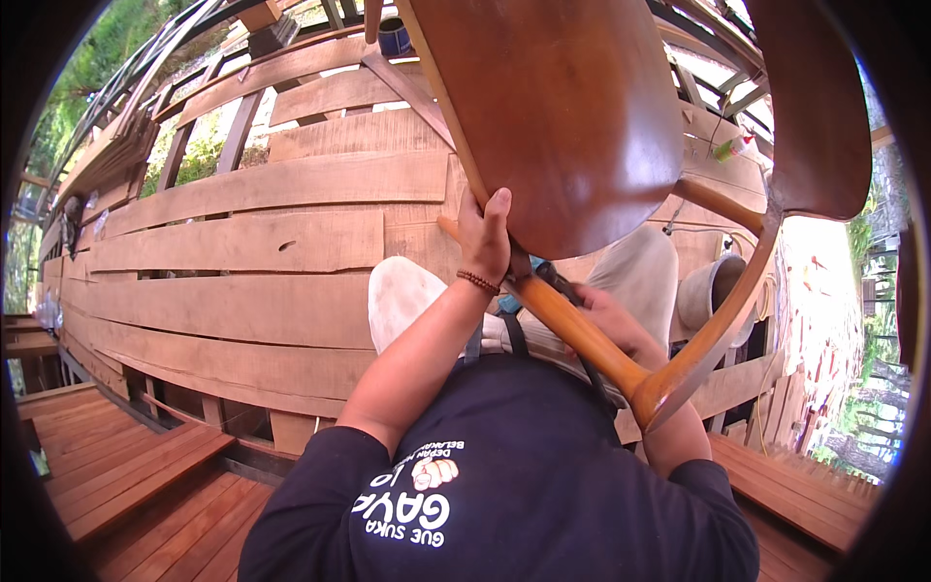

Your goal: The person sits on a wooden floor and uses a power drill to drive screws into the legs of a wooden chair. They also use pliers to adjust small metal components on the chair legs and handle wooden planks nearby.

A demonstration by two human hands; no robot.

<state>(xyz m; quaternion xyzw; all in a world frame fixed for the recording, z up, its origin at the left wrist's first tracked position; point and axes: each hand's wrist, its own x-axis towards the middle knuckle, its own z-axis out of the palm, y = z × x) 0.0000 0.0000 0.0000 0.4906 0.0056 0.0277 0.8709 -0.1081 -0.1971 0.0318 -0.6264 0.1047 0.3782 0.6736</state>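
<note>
A brown varnished wooden chair is tipped over in front of me, its broad glossy seat [572, 116] facing up and its curved backrest [822, 107] at the right. My left hand [488, 233], with a beaded bracelet at the wrist, grips the seat's near left edge, the thumb lying along the side. One round chair leg [582, 335] slants across my lap toward the lower right. Behind that leg is my right hand [616, 320], partly hidden, its fingers curled at a dark object with blue parts that I cannot make out.
Wooden planks [242, 242] form the floor, with open gaps between some. A grey bucket [713, 301] stands right of my knee. A small green and red bottle [733, 147] lies farther off, near a cable. At the far side is a dark blue can [395, 37].
</note>
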